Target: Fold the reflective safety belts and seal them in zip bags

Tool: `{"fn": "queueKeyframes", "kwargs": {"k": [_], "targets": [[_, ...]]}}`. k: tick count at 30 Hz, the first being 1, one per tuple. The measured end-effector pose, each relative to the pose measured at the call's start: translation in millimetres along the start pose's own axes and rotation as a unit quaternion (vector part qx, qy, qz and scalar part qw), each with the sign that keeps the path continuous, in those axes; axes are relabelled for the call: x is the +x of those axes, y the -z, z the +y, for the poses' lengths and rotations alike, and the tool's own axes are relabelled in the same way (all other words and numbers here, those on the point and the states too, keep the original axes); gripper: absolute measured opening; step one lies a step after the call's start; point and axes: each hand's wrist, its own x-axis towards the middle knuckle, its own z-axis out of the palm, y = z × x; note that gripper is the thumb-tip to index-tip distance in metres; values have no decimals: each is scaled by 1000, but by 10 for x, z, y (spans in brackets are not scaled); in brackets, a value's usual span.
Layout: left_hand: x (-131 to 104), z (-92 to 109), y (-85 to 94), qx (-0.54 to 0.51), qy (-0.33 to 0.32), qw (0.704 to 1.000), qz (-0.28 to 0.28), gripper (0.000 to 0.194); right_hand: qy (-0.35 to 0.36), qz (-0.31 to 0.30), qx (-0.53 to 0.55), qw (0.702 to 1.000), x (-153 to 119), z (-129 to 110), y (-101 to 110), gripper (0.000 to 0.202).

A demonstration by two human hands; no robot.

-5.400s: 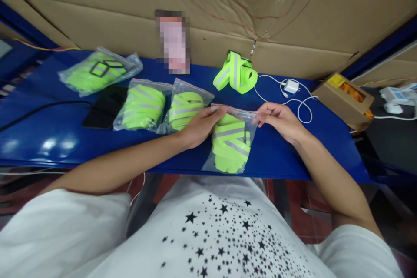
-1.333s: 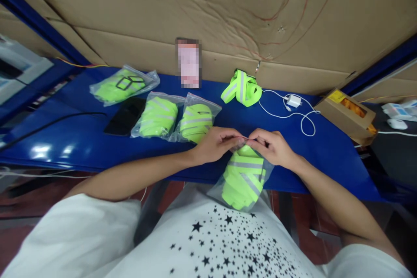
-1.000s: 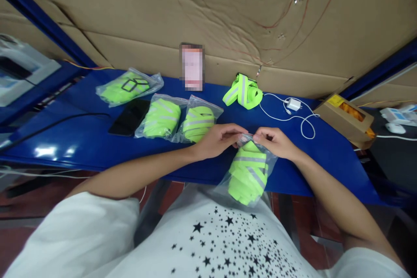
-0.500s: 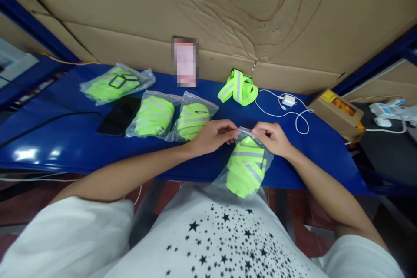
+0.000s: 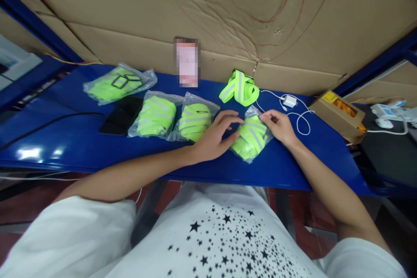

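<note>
A clear zip bag holding a folded neon-yellow reflective strap lies on the blue table in front of me. My right hand pinches the upper right edge of this bag between thumb and fingers. At the bag's left side, my left hand has its fingers spread, with the tips close to the plastic; whether they touch it I cannot tell. Just left of that hand sits another bagged strap, and beside it a further bagged strap. Behind my hands lies a loose reflective strap without a bag.
A bag with a strap and black buckles lies at the back left, near a flat black object. A phone with a blurred screen leans on the cardboard wall. To the right are a white charger with cable and a cardboard box.
The bag has moved away from me, from the table's front edge onto the tabletop. My left hand has let go of its top and spread its fingers; my right still holds it.
</note>
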Motion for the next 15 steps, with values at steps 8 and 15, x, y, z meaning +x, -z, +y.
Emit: {"fn": "queueKeyframes", "kwargs": {"k": [8,15], "targets": [[-134,168,-38,310,-218,902,-208,40,61,13,-68,996,-5,-47,-63,38],[-152,296,-76,451,-172,860,-165,35,200,50,-192,960,375,-260,-140,44]]}}
